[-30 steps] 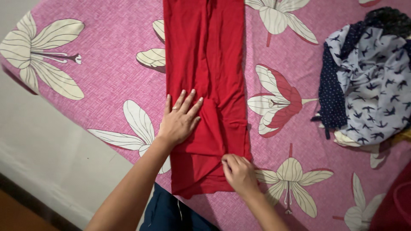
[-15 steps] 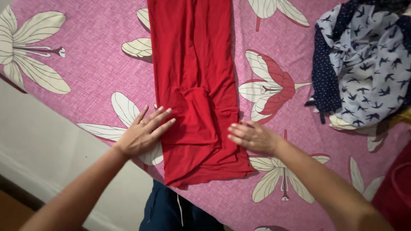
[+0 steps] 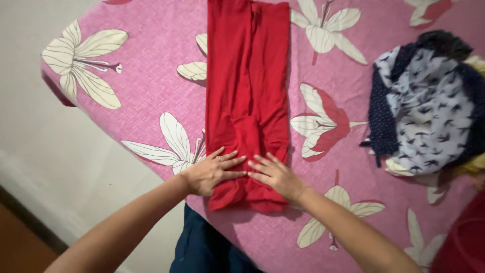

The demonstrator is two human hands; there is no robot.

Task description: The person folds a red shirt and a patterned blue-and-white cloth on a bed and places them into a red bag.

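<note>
A long red garment point(image 3: 247, 86), folded into a narrow strip, lies on a pink bedsheet with large white flowers point(image 3: 151, 86). My left hand point(image 3: 212, 172) rests flat on the strip's near end, fingers spread and pointing right. My right hand point(image 3: 273, 174) lies flat beside it on the same end, fingers pointing left. The fingertips of both hands nearly meet over the middle of the cloth. Neither hand grips the fabric.
A pile of crumpled clothes point(image 3: 429, 111), dark blue with dots and pale with bird print, sits at the right. Dark red fabric point(image 3: 465, 242) shows at the bottom right corner. The bed's edge runs diagonally at the left above a pale floor point(image 3: 55, 167).
Both hands have moved inward onto the garment's near end and now almost touch. The bottom edge of the cloth looks narrower and more bunched.
</note>
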